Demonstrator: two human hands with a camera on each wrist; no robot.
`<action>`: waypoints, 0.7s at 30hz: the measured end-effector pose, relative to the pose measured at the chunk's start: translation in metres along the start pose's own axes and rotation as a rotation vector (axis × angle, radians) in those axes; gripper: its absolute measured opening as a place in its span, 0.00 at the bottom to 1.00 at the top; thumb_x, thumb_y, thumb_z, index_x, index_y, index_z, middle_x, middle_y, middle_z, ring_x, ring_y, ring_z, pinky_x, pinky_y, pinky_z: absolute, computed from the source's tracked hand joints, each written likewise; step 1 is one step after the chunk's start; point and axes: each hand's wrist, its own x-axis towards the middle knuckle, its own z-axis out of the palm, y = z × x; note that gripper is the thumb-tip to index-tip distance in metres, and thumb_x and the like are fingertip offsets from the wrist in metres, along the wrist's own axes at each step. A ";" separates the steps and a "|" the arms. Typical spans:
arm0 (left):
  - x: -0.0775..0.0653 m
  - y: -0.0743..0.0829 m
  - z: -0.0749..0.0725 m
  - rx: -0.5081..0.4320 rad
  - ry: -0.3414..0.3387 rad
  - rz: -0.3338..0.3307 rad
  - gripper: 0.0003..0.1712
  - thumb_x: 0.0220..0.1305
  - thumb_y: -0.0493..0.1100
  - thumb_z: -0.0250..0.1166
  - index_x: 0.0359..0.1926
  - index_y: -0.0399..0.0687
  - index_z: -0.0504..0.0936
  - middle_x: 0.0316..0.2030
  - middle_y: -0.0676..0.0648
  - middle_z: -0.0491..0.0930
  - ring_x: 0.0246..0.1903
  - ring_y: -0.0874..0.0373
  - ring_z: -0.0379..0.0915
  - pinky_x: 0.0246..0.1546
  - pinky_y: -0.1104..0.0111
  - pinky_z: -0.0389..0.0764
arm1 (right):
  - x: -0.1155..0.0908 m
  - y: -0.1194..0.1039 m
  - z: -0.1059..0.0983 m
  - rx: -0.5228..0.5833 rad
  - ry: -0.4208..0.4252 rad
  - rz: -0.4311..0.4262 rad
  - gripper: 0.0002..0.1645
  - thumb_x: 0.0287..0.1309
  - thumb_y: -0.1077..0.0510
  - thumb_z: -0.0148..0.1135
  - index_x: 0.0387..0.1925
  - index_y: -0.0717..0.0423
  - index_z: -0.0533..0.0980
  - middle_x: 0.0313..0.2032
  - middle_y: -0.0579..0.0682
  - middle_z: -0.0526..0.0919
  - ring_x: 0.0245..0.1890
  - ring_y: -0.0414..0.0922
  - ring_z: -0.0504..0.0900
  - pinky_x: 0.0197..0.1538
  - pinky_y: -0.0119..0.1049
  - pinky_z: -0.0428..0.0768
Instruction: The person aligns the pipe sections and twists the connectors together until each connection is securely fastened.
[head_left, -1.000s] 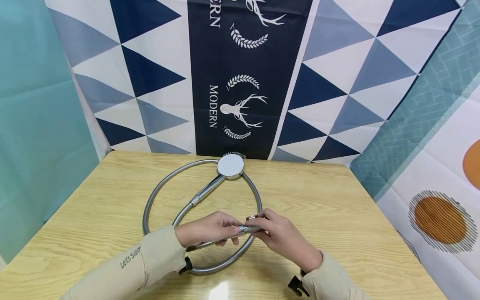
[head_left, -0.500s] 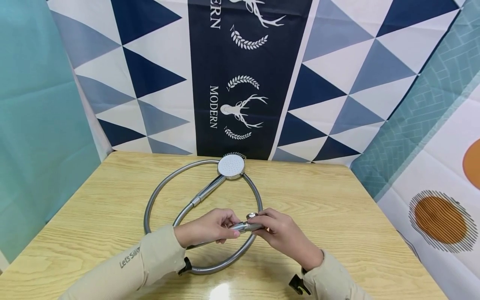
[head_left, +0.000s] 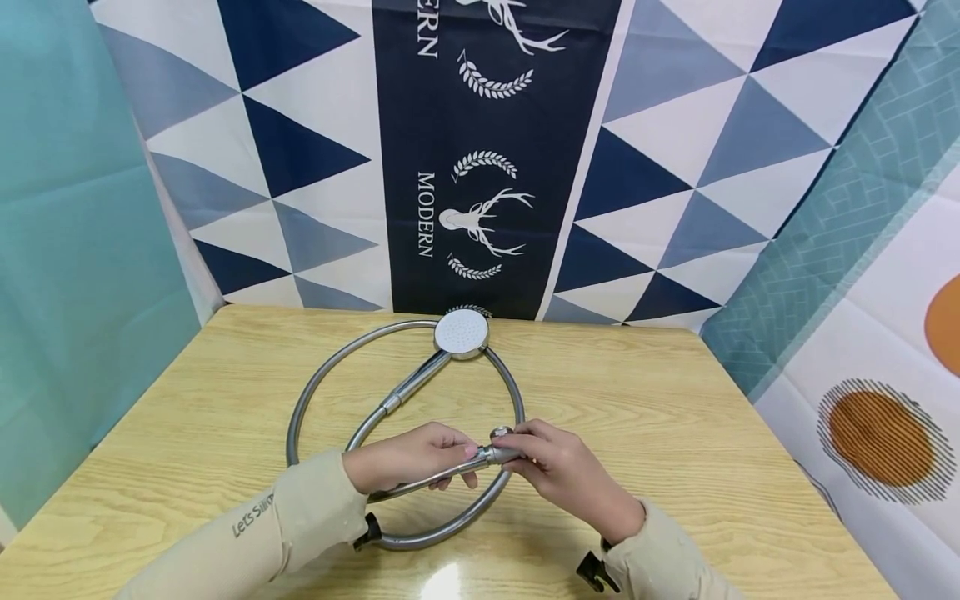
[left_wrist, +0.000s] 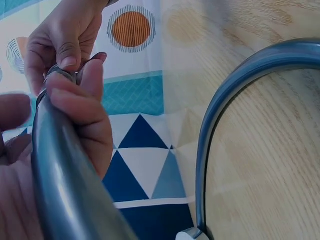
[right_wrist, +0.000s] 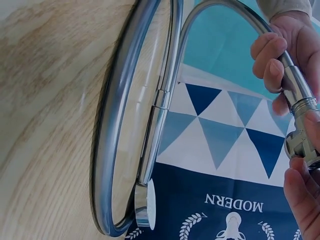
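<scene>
In the head view, my left hand grips the end of a grey metallic shower hose near its chrome nut. My right hand pinches a small chrome fitting with a round knob, its fingers hiding part of it. Nut and fitting meet end to end between the hands, above the table. From the right wrist, the left fingers show curled round the hose just behind the nut. The left wrist view has the hose running large past the left palm toward the right hand.
Beyond the hands, a chrome shower head with a white face lies on the wooden table, attached to the hose. The hose loops widely across the table under both hands. Patterned cloths hang behind and at the sides.
The left thumb and fingers open slightly off the hose end half a second ago, then close at the nut again. The right hand keeps the fitting in nearly the same place.
</scene>
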 end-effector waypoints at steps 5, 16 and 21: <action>0.001 0.000 0.001 -0.006 0.012 0.002 0.14 0.74 0.35 0.48 0.45 0.27 0.77 0.26 0.50 0.77 0.20 0.63 0.63 0.23 0.74 0.66 | -0.001 0.000 0.001 0.000 0.003 0.009 0.21 0.66 0.49 0.49 0.42 0.61 0.80 0.37 0.53 0.80 0.31 0.42 0.82 0.36 0.23 0.77; -0.002 0.003 0.001 -0.009 0.072 -0.013 0.20 0.71 0.35 0.54 0.57 0.23 0.69 0.30 0.46 0.78 0.20 0.62 0.63 0.21 0.74 0.65 | 0.003 -0.003 0.001 -0.020 -0.001 0.023 0.28 0.34 0.75 0.74 0.44 0.61 0.81 0.38 0.55 0.81 0.32 0.44 0.83 0.38 0.25 0.78; -0.002 0.004 -0.001 0.035 0.015 -0.040 0.22 0.76 0.39 0.46 0.61 0.26 0.69 0.41 0.37 0.81 0.21 0.61 0.61 0.23 0.72 0.64 | 0.003 -0.002 0.002 -0.040 0.000 0.023 0.27 0.33 0.75 0.74 0.42 0.61 0.82 0.38 0.57 0.83 0.34 0.48 0.85 0.38 0.27 0.80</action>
